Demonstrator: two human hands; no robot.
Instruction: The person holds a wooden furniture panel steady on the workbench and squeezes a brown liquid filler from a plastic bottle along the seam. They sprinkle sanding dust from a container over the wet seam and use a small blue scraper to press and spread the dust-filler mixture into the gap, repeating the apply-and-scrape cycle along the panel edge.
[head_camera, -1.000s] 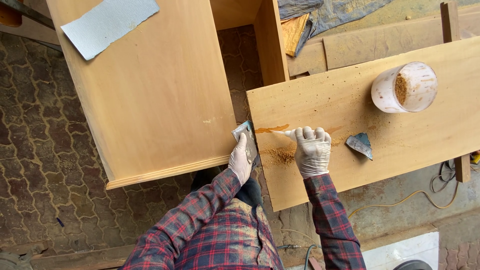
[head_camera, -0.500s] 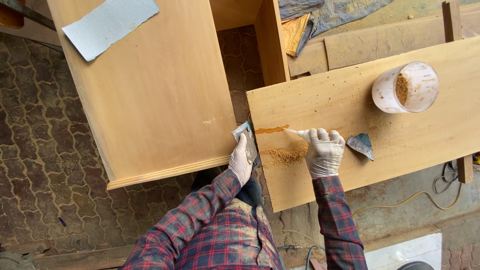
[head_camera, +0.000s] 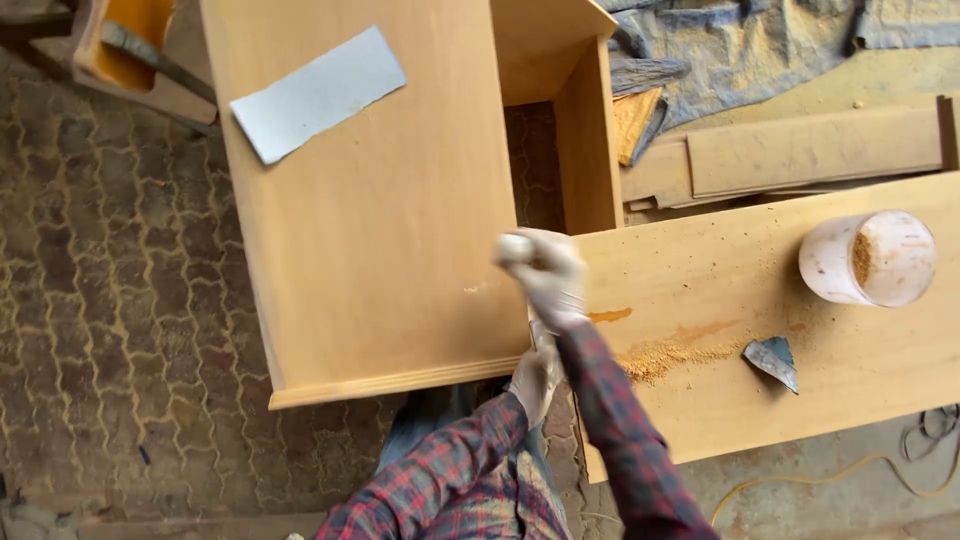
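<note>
Orange sawdust pile (head_camera: 672, 357) lies right of the gloved right hand (head_camera: 545, 277).

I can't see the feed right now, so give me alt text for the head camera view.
A person in a plaid shirt and pale gloves reaches the right hand across to the corner of a wooden cabinet, with the left hand just below it. To the right, a plank carries a sawdust pile, a small scraper and a plastic tub.

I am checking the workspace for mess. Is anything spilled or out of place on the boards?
Yes. Loose orange-brown powder lies scattered on the right board, beside a small grey scraper, and an orange smear marks the wood near the right hand.
</note>
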